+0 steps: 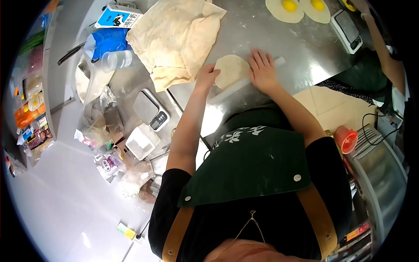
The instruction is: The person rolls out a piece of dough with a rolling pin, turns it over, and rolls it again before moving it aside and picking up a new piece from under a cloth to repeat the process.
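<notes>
A round, flat piece of dough (pixel 231 71) lies on the steel table between my hands. My left hand (pixel 207 77) is at its left edge, thumb and fingers pressed close together there. My right hand (pixel 262 72) rests flat with fingers spread on a pale rolling pin (pixel 235 87), which lies slantwise along the dough's lower right side. To the left is a large folded sheet of dough (pixel 176 39). Two flat dough rounds with yellow centres, one of them (pixel 283 9) nearer, lie at the top.
A scale (pixel 348 30) stands at the right table edge, near a co-worker's arm (pixel 386 52). At left are another scale (pixel 151 109), a white tub (pixel 142 142), a milk carton (pixel 118 16), a clear cup (pixel 117 60) and a blue bag (pixel 107 42).
</notes>
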The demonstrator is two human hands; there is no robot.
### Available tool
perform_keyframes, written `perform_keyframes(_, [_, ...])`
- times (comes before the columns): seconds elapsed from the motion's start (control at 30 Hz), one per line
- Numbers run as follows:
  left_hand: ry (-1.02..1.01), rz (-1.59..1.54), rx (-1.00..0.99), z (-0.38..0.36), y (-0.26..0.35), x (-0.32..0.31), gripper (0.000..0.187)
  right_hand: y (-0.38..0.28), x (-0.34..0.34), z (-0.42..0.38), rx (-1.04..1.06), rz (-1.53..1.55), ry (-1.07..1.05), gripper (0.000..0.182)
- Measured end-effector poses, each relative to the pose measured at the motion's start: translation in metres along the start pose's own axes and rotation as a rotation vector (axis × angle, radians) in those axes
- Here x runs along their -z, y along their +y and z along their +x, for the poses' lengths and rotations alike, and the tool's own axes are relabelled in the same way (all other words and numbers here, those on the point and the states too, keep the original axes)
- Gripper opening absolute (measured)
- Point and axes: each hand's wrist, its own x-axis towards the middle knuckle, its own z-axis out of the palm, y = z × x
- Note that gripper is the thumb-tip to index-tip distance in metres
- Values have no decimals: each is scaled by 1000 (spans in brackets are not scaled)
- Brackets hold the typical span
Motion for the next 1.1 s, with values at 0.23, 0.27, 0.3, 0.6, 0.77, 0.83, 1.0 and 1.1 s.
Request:
perform_keyframes(0.23, [-69, 54, -6, 22, -6, 9, 28, -1, -7, 61, 32, -69, -69, 58])
perform_keyframes(0.27, [-71, 95, -11, 27, -8, 10, 27, 1, -5, 55, 40, -47, -83, 58])
perform_keyframes(0.3, [-69, 182, -26, 27, -5, 9, 27, 3, -2, 37, 48, -23, -101, 59])
perform_keyframes(0.6, [61, 478, -172, -2, 11, -6, 22, 35, 44, -62, 216, 142, -230, 40])
perform_keyframes(0.77, [301, 918, -488, -39, 22, -43, 18, 46, 79, -85, 131, 201, -169, 38])
perform_keyframes(0.83, [259, 835, -637, -59, 37, -63, 17, 52, 90, -102, 47, 197, -131, 38])
perform_keyframes(1.0, [91, 750, -742, -72, 81, -115, 15, 61, 114, -140, -157, 202, -86, 37])
perform_keyframes(1.1, [-4, 710, -790, -59, 104, -155, 16, 62, 122, -158, -237, 202, -59, 36])
